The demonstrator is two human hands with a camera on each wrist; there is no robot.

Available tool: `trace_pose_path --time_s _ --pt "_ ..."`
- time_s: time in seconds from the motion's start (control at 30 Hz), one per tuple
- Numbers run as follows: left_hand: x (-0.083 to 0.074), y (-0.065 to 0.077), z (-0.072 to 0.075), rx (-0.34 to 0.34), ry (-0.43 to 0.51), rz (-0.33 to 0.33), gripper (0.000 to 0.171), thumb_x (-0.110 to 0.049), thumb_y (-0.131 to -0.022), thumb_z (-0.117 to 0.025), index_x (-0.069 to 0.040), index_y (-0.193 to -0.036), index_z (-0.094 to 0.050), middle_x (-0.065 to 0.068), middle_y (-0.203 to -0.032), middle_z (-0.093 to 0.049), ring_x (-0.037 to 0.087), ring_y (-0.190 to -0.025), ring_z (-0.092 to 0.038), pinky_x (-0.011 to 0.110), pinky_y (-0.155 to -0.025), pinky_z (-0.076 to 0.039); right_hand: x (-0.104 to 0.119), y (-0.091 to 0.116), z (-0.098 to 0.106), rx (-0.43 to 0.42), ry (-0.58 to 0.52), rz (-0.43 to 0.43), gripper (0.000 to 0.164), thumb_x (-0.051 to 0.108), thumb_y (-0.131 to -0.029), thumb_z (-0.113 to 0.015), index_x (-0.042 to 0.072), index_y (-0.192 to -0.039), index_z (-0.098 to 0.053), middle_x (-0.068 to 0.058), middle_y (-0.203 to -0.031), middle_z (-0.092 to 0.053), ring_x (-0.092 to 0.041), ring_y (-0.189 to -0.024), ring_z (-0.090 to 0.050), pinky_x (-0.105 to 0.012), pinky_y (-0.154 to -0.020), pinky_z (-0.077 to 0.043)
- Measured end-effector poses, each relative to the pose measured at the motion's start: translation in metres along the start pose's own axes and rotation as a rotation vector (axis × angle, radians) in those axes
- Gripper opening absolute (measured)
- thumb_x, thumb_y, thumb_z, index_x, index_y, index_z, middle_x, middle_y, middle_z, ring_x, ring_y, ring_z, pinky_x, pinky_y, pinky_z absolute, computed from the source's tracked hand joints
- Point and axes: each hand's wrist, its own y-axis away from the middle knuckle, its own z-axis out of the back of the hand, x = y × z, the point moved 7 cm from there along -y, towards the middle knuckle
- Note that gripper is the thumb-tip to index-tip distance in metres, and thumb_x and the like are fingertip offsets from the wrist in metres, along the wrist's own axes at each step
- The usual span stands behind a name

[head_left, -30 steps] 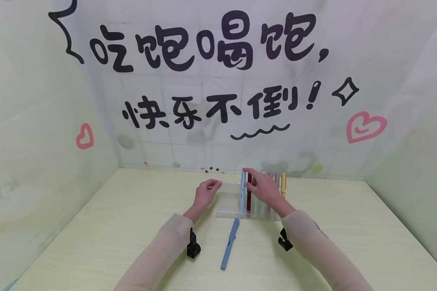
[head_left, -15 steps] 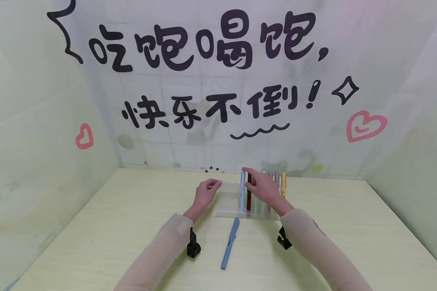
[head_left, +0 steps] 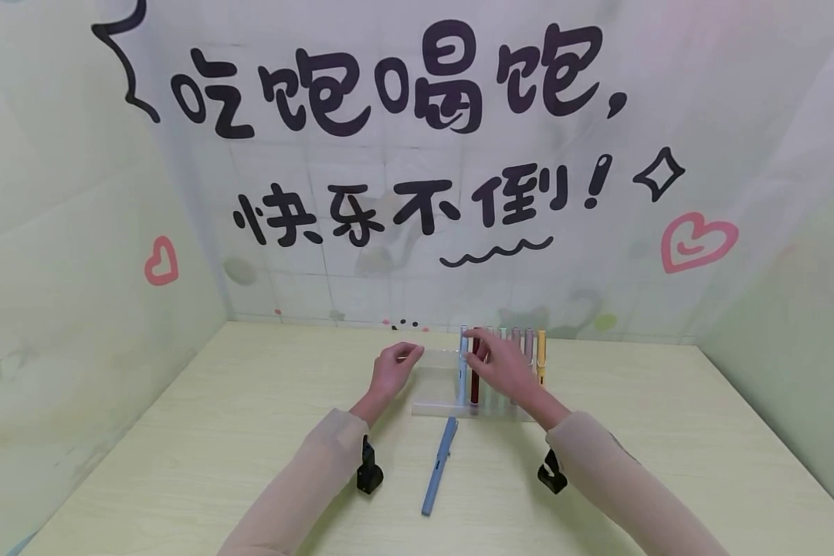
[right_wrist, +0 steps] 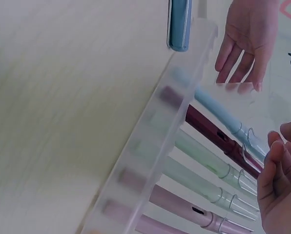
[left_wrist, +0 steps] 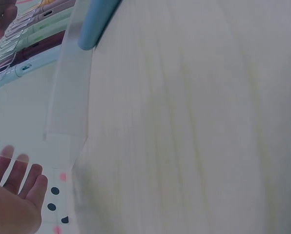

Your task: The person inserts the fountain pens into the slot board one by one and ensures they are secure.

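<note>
A clear pen stand (head_left: 434, 409) holds a row of upright capped pens. Its left edge is pinched by my left hand (head_left: 392, 367), whose fingertips show through the clear panel in the left wrist view. My right hand (head_left: 503, 367) has its fingers loosely bent beside the caps, thumb and index fingertip apart and near the light blue pen (head_left: 462, 378) at the left of the row. A dark red pen (right_wrist: 211, 127) stands next to it, followed by pale green, mauve and yellow pens (head_left: 542, 357). Before the stand, a darker blue pen (head_left: 438, 467) lies on the table.
The pale wood table (head_left: 250, 432) ends at a printed cloth backdrop (head_left: 389, 286) behind the stand, with side panels left and right. Black wrist cameras (head_left: 369, 467) hang below both sleeves. The left part of the stand bears no pens.
My right hand has slid down and slightly right off the top of the light blue pen, leaving its cap end in sight. The left hand and the lying blue pen stay put.
</note>
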Motion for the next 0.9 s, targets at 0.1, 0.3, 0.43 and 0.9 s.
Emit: trace_pose_path --time_s 0.1,0.3,0.43,0.9 --pt "0.000 0.000 0.000 -0.001 0.001 0.005 0.028 -0.027 -0.087 -0.057 -0.003 -0.098 -0.064 0.008 -0.094 -0.063 0.021 -0.090 -0.057 0.033 -0.074 -0.047 0.005 0.010 -0.004 -0.006 -0.040 0.032 0.024 0.015 -0.083 -0.061 0.008 -0.106 -0.060 0.009 -0.060 -0.049 -0.008 -0.048 -0.042 -0.024 -0.042 -0.037" --pt "0.000 0.001 0.000 -0.002 -0.003 0.004 0.027 -0.026 -0.087 -0.056 -0.003 -0.098 -0.064 0.008 -0.093 -0.063 0.021 -0.089 -0.057 0.033 -0.074 -0.047 0.004 0.032 -0.018 0.069 -0.117 0.012 0.016 0.011 -0.082 -0.062 0.007 -0.097 -0.062 0.009 -0.060 -0.050 -0.007 -0.051 -0.044 -0.023 -0.045 -0.038" --pt "0.000 0.001 0.000 -0.003 -0.004 0.002 0.026 -0.026 -0.087 -0.056 -0.003 -0.098 -0.064 0.008 -0.093 -0.063 0.021 -0.089 -0.057 0.033 -0.074 -0.046 0.001 0.044 -0.031 0.172 -0.157 -0.021 0.014 0.011 -0.083 -0.061 0.006 -0.096 -0.061 0.007 -0.063 -0.052 -0.006 -0.052 -0.047 -0.023 -0.046 -0.041" --pt "0.000 0.001 0.001 -0.008 0.009 -0.002 0.028 -0.028 -0.087 -0.057 -0.003 -0.098 -0.064 0.009 -0.093 -0.063 0.022 -0.089 -0.057 0.033 -0.074 -0.047 0.001 0.060 -0.060 0.521 -0.131 0.031 0.031 0.004 -0.082 -0.056 0.010 -0.113 -0.058 0.008 -0.071 -0.053 -0.007 -0.056 -0.049 -0.023 -0.052 -0.044"
